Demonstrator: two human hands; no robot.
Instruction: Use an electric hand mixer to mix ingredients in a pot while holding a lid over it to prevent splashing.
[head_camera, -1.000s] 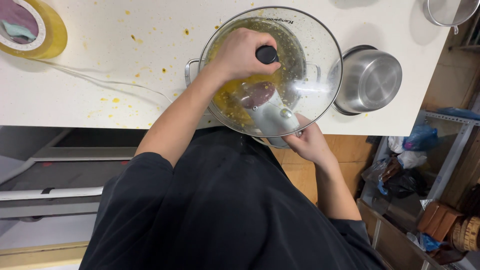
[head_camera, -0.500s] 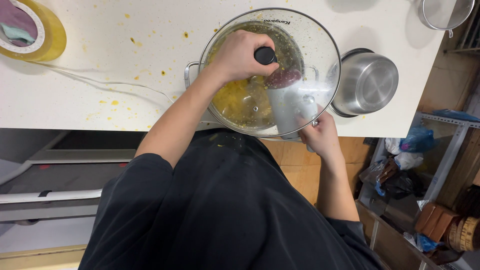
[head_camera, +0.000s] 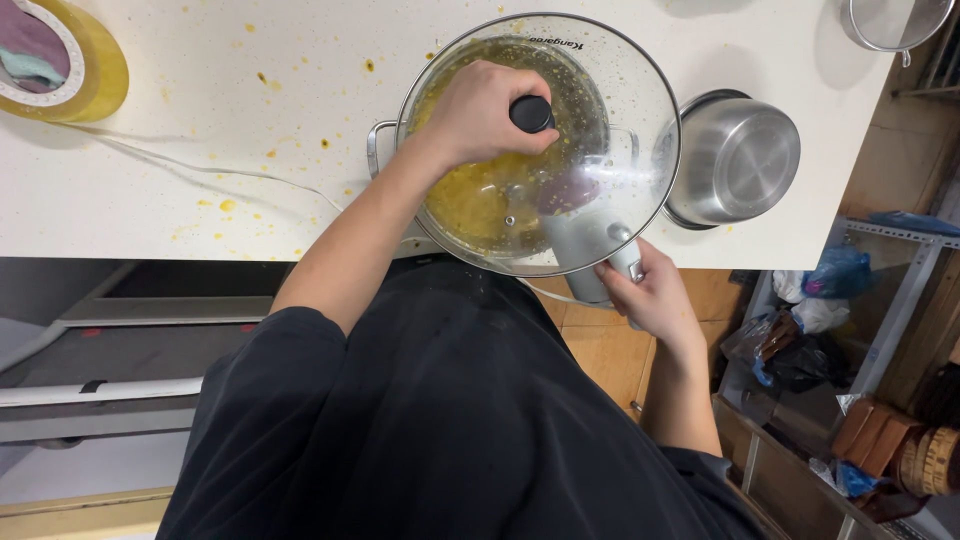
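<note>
My left hand (head_camera: 487, 110) grips the black knob of a round glass lid (head_camera: 640, 110), holding it tilted over a steel pot (head_camera: 378, 150) of yellow-orange liquid on the white counter. My right hand (head_camera: 650, 295) is closed around the white and grey body of a hand blender (head_camera: 590, 245), which reaches under the lid's near edge into the pot. The blender's lower end is hidden behind the spattered glass.
An empty steel bowl (head_camera: 737, 160) lies tilted right of the pot. A yellow-rimmed container (head_camera: 60, 55) sits far left, with a thin white cord (head_camera: 200, 168) across the splattered counter (head_camera: 150, 210). A strainer (head_camera: 893, 22) is at top right. Shelves with bags stand lower right.
The blender and my right hand have shifted right and outward along the pot's near edge. The lid stays held over the pot.
</note>
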